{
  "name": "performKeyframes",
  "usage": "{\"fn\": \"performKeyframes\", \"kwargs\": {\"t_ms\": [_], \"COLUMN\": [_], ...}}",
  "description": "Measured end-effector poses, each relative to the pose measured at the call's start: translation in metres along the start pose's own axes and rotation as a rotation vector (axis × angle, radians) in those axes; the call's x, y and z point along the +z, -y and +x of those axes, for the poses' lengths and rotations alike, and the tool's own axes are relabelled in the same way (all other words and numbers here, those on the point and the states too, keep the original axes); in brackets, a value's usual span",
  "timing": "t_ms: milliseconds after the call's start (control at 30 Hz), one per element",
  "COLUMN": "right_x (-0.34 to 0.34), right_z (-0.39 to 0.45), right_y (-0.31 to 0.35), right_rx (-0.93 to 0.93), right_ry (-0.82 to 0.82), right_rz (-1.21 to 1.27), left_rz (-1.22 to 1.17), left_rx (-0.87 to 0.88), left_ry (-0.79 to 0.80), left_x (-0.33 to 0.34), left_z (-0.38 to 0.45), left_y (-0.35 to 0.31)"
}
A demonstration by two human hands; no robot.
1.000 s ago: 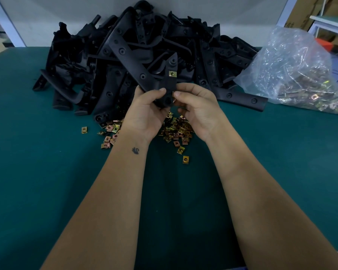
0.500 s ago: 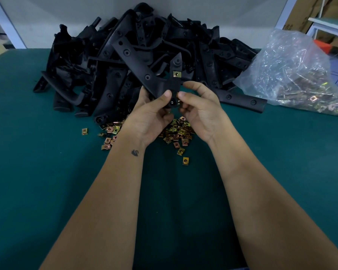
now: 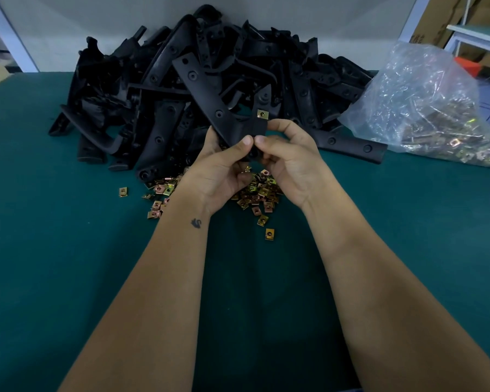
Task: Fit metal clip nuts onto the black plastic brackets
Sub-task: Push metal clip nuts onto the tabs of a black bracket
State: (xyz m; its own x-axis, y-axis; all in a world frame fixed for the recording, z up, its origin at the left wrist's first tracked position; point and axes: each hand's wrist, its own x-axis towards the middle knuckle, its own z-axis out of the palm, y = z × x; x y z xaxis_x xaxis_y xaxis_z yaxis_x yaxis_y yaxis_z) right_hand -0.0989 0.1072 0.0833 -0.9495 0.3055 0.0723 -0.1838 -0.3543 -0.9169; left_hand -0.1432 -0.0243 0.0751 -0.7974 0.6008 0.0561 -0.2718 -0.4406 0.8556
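Both hands are up over the green table (image 3: 54, 264), working on one black bracket (image 3: 210, 100). Left hand (image 3: 221, 168) has its fingers curled round the bracket's lower end w/ the thumb pressed on the front face. Right hand (image 3: 289, 159) is pinching the same bit from the other side, thumb tip basically touching the left thumb, index finger arched over the top. So both are gripping it, neither is loose.

The bracket is a long flat strip w/ holes, slanting up and to the left away from the hands, plus a shorter pointed arm going straight up. That short arm has a brass-coloured clip nut (image 3: 262, 114) sitting on it, just above the right index finger. There's prob another clip being pushed on between the thumbs, but I can't make it out.

Under the hands there's a scatter of loose clip nuts (image 3: 262, 193) on the table, a few strays off to the left and near side. Behind that is a big heap of brackets (image 3: 142, 114) against the wall. On the right, a clear plastic bag (image 3: 425, 103) full of more clips, lying touching the heap's edge.
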Motion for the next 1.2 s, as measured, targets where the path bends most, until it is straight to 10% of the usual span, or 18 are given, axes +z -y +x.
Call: {"fn": "performKeyframes", "kwargs": {"t_ms": [267, 667, 1200], "right_x": [0.006, 0.019, 0.016], "right_z": [0.001, -0.008, -0.010], "right_y": [0.001, -0.012, -0.008], "right_rx": [-0.043, -0.543, -0.660], "right_ry": [-0.043, -0.224, -0.250], "right_rz": [0.087, -0.901, -1.264], "left_rz": [-0.276, -0.362, -0.283], "left_rx": [0.056, 0.077, 0.032], "left_ry": [0.048, -0.067, -0.102], "left_x": [0.003, 0.002, 0.009], "left_z": [0.001, 0.007, 0.003], "left_y": [0.004, 0.009, 0.008]}}
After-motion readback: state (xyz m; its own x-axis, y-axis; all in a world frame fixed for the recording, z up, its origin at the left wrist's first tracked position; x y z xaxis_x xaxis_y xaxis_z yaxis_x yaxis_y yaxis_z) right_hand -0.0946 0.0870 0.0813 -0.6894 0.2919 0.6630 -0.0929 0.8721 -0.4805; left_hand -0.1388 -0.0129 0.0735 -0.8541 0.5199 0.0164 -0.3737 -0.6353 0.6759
